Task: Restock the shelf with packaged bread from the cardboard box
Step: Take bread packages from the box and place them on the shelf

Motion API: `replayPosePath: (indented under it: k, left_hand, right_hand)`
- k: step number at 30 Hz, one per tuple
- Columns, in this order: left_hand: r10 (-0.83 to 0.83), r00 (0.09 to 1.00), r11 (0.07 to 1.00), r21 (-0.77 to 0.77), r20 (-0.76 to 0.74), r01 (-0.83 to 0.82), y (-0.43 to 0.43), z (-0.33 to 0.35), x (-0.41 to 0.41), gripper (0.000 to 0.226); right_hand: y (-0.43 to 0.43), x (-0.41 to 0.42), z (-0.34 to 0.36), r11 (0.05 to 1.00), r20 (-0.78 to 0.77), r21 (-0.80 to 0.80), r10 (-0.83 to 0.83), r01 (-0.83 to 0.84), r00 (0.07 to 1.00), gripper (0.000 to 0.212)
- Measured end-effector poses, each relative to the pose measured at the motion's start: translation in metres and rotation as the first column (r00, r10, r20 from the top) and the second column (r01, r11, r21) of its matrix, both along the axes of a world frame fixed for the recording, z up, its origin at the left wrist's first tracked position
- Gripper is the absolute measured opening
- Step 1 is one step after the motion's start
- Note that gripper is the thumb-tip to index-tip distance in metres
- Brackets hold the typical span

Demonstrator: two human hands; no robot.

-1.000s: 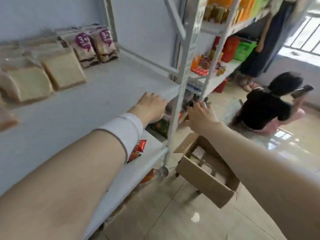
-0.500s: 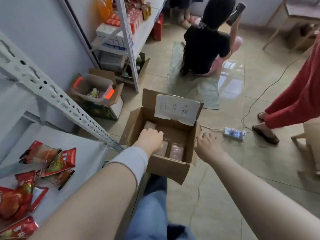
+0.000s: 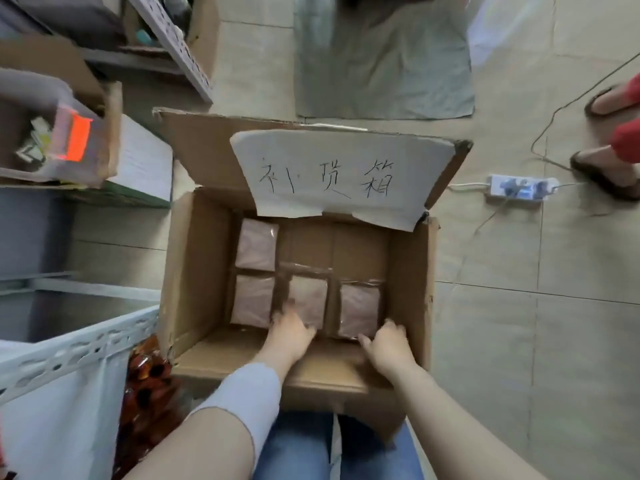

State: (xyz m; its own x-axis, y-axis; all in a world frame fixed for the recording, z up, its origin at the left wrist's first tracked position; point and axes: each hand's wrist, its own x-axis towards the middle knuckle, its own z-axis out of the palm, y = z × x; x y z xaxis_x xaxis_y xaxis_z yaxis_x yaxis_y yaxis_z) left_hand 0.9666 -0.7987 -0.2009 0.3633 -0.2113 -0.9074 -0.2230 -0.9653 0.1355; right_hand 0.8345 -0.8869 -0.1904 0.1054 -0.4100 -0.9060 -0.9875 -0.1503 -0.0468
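In the box [image 3: 194, 271], left hand [image 3: 291, 332] has fingers on the middle pack [image 3: 308, 296], right hand [image 3: 388, 344] at the right pack [image 3: 360, 306], grips unclear. Squeeze hard and bread crushes.

Brown cardboard box [image 3: 197, 271]; bread packs [image 3: 257, 249] seemingly pinkish-tan; white label [image 3: 415, 161], black-lettered.

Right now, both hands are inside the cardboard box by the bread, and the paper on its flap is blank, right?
No. The paper on the flap is not blank: it has dark handwriting, as the head view shows. The left hand and right hand are inside the cardboard box by the bread.
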Motion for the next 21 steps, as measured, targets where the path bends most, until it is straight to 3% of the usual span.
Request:
replayPosePath:
  k: [3, 6, 8, 12, 16, 21]
  left_hand:
    - [0.081, 0.987, 0.995, 0.039, 0.14, -0.087, -0.017, -0.072, 0.01, 0.073]
    - [0.135, 0.927, 0.99, -0.018, 0.35, -0.137, -0.024, -0.108, 0.008, 0.07]
    - [0.16, 0.901, 0.987, -0.04, 0.402, -0.157, -0.025, -0.114, 0.001, 0.072]
    - [0.249, 0.894, 0.967, -0.143, 0.372, -0.21, -0.021, -0.11, 0.003, 0.081]
    - [0.342, 0.881, 0.934, -0.224, 0.326, -0.279, -0.022, -0.108, 0.028, 0.077]
    - [0.484, 0.864, 0.844, -0.337, 0.141, -0.418, -0.023, -0.098, 0.025, 0.073]
  right_hand:
    - [-0.003, 0.01, -0.072, 0.997, -0.035, -0.003, -0.071, 0.071, 0.997, 0.047]
    - [0.002, 0.018, -0.109, 0.967, -0.067, -0.167, -0.208, 0.194, 0.976, 0.038]
    - [0.006, 0.023, -0.112, 0.958, -0.099, -0.207, -0.224, 0.2, 0.97, 0.042]
    - [0.005, 0.02, -0.099, 0.965, -0.048, -0.172, -0.209, 0.198, 0.977, 0.07]
    - [0.0, 0.015, -0.086, 0.914, 0.073, -0.221, -0.333, 0.341, 0.94, 0.067]
    - [0.004, 0.015, -0.062, 0.835, 0.176, -0.263, -0.451, 0.483, 0.875, 0.075]
